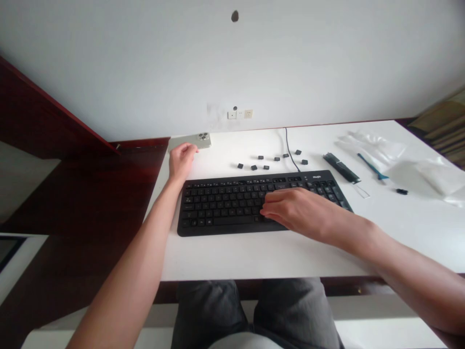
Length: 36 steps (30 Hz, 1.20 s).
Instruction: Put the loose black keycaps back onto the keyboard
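Left hand [183, 161] loosely curled, fingertips at the edge of a silver smartphone [202, 140], grip unclear. Right hand [294, 211] lies half-open across a black plastic keyboard [218, 206], holding nothing visible; small black keycaps [260, 157] scattered beyond.

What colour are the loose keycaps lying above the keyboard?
The loose keycaps are black, best seen in the head view.

White wall [145, 63] with sockets [240, 114], dark-red wooden furniture [72, 203]

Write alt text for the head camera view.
A person's right hand rests on a black computer keyboard on a white desk, while the left hand touches a silver smartphone. Loose black keycaps lie above the keyboard.
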Tool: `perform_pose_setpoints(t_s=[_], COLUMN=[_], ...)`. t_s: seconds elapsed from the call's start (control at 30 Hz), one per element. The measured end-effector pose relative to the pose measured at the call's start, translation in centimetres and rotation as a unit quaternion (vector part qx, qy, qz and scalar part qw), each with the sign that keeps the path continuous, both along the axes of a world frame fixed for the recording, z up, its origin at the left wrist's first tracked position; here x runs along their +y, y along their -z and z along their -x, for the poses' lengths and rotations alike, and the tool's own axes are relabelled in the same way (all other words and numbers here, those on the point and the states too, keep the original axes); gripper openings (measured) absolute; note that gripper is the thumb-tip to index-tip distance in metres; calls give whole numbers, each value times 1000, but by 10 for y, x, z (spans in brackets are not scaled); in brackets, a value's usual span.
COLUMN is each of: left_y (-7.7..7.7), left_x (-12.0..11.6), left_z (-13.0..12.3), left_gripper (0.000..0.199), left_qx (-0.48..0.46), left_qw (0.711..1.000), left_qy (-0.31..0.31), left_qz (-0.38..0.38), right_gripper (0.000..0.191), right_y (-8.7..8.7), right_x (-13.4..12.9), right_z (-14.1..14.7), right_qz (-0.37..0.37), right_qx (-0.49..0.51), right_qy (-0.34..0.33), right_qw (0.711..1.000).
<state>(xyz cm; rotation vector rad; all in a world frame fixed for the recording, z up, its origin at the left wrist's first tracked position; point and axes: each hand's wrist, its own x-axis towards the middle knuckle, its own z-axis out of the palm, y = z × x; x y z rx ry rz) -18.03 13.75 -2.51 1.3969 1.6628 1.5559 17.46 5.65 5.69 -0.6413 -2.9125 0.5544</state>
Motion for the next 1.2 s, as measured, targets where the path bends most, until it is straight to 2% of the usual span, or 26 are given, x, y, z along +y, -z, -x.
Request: perform_pose_setpoints(t_s=[0.1, 0.2, 0.37, 0.47, 0.63, 0.8, 0.87, 0.97, 1.07, 1.13, 1.2], left_y=[1, 1, -3, -5, -7, -4, -3, -5, -8, -11, -14], left_x=[-1, -2, -5, -6, -6, -5, -5, -3, 6, 17, 29], left_z=[1, 2, 1, 0, 1, 4, 5, 5, 2, 0, -2], left_gripper=[20, 21, 23, 23, 23, 22, 22, 23, 24, 26, 27], left_qx=[-5, -7, -8, -3, 11, 4, 2, 24, 98, 139, 149], left_qw=[1000, 1000, 999, 999, 999, 999, 999, 998, 993, 989, 988], left_qy=[2, 5, -4, -12, -9, -7, -9, -41, -43, -22, -14], left_qz=[6, 14, 30, 33, 41, 43, 43, 44, 49, 46, 33], right_gripper=[29, 29, 28, 26, 26, 22, 23, 24, 26, 25, 24], right_y=[-7, -8, -3, -1, -5, -7, -8, -8, -4, 0, 3], right_x=[-18, -27, -25, -18, 4, 32, 51, 85, 119, 134, 140], right_z=[3, 7, 14, 14, 10, 0, -13, -41, -73, -90, -103], right_qz=[-65, -85, -92, -93, 1, 83, 66, 0, -33, -24, -18], right_qx=[-42, -41, -79, -83, -51, 44, 84, 134, 111, 78, 58], right_qy=[15, 30, 35, 13, 24, -20, 25, 168, 296, 340, 356], right_qw=[997, 995, 992, 992, 998, 995, 994, 977, 948, 937, 932])
